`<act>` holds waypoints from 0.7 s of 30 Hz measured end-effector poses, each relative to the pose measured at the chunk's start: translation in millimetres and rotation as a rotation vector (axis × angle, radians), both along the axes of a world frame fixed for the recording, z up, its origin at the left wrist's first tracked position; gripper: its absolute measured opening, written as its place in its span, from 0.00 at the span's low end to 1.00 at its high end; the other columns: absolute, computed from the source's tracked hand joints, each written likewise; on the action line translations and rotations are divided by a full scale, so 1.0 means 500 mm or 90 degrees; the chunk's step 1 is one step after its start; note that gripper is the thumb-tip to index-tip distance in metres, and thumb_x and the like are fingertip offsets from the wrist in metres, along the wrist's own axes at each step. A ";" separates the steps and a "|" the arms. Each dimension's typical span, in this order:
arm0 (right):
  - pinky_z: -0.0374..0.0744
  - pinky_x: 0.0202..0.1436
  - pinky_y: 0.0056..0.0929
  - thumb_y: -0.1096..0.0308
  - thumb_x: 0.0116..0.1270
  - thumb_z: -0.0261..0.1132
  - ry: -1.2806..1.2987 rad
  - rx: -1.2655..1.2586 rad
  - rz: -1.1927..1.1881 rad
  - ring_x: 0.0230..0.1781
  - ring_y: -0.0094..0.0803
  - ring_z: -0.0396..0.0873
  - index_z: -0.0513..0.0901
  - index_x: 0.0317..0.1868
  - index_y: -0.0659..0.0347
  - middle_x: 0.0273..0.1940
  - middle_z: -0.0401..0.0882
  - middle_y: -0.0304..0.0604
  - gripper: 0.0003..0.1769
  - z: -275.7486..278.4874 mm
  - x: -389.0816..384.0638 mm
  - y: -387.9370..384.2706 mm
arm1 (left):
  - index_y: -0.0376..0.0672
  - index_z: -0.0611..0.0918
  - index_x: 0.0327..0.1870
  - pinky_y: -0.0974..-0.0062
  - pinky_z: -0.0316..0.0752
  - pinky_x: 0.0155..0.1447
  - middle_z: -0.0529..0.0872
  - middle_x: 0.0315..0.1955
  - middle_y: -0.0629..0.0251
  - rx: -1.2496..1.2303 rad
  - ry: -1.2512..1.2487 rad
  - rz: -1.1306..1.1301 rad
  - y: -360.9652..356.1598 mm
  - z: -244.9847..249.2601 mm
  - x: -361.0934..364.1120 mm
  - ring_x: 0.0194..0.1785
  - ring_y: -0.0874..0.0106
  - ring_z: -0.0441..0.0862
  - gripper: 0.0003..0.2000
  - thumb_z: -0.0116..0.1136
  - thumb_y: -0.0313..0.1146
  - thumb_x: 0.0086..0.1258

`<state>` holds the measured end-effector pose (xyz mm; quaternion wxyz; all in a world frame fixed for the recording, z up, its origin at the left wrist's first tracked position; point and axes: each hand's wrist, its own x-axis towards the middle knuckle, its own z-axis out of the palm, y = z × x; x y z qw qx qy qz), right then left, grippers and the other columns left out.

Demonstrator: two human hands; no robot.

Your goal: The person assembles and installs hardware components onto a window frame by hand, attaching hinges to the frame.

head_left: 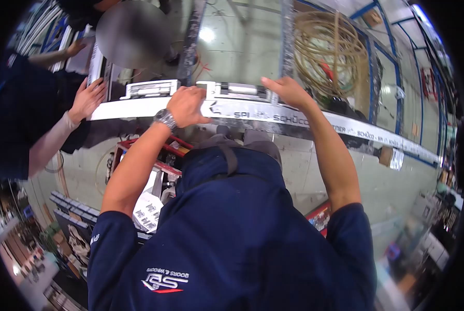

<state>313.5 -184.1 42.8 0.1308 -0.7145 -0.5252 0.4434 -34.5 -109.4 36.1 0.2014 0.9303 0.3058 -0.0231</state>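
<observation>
Pale tiled floor (219,52) and a loose coil of tan hose (330,44) lie beyond a long white lettered profile (341,128). Set apart, the left hand (188,105) touches the profile and the right hand (289,92) touches a white-and-black rectangular fitting (240,90) along its edge; whether either grips, I cannot tell. A co-worker's hand (88,98) touches a white upright frame piece (96,65).

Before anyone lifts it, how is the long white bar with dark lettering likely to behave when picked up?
The bar is probably stiff: it reaches far past the right hand without obvious sag. That length might make it swing if held near one end. Its smooth-looking face may slip in bare hands.
</observation>
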 end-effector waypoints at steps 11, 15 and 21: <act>0.61 0.28 0.34 0.36 0.79 0.60 0.050 -0.047 0.005 0.24 0.23 0.61 0.74 0.21 0.61 0.21 0.64 0.30 0.38 -0.021 0.019 0.010 | 0.38 0.82 0.63 0.63 0.71 0.66 0.90 0.47 0.56 -0.014 -0.010 -0.021 0.005 -0.011 -0.019 0.57 0.60 0.87 0.44 0.79 0.63 0.50; 0.61 0.28 0.31 0.38 0.80 0.60 0.092 -0.055 -0.014 0.24 0.21 0.60 0.73 0.23 0.58 0.22 0.63 0.27 0.35 -0.020 0.021 0.003 | 0.41 0.83 0.62 0.64 0.71 0.64 0.90 0.46 0.60 -0.004 -0.008 0.008 -0.003 -0.005 -0.018 0.56 0.63 0.87 0.43 0.78 0.63 0.50; 0.74 0.41 0.35 0.40 0.69 0.70 0.014 -0.029 0.103 0.34 0.28 0.75 0.87 0.38 0.68 0.31 0.80 0.40 0.31 0.020 0.013 -0.005 | 0.44 0.84 0.62 0.65 0.71 0.63 0.90 0.45 0.62 -0.018 0.000 0.029 -0.002 -0.002 -0.019 0.56 0.64 0.87 0.39 0.78 0.60 0.50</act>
